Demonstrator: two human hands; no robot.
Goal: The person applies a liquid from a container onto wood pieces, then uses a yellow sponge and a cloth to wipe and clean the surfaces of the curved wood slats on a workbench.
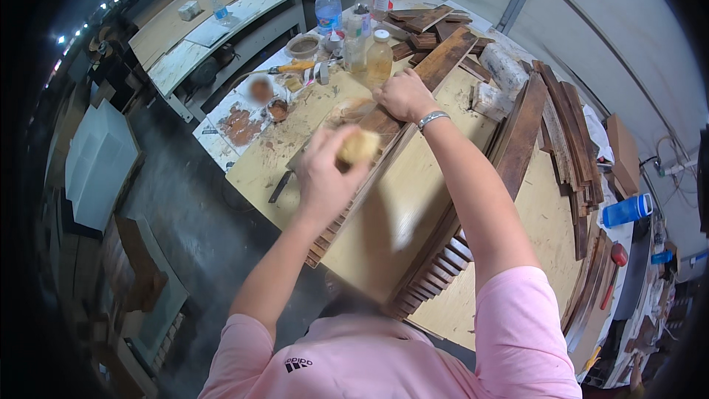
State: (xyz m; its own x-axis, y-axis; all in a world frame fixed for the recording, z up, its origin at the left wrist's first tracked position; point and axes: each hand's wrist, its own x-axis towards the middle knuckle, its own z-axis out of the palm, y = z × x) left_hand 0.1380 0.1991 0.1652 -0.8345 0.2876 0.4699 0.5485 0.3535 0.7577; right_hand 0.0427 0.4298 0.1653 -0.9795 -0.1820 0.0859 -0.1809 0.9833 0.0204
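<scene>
My left hand [323,170] is closed on a yellow pad [360,146], possibly a sponge, its outline smeared by motion. It is just over the left edge of a long dark-brown wooden board [450,53]. Further up, my right hand [406,96] presses on that board with its fingers curled over it. Toward me, the near end of this wooden piece shows a row of small slats along its edge. A knife-like dark tool [280,186] lies left of my left hand. To the right leans a stack of slatted brown boards [521,137].
Bottles [379,59] and a bowl [302,46] stand at the table's far side. Brown paste [240,127] covers a white sheet at left. Wood offcuts [428,18] lie behind; more strips [572,133], a blue bottle [628,210] and a red-handled tool [617,255] are at right.
</scene>
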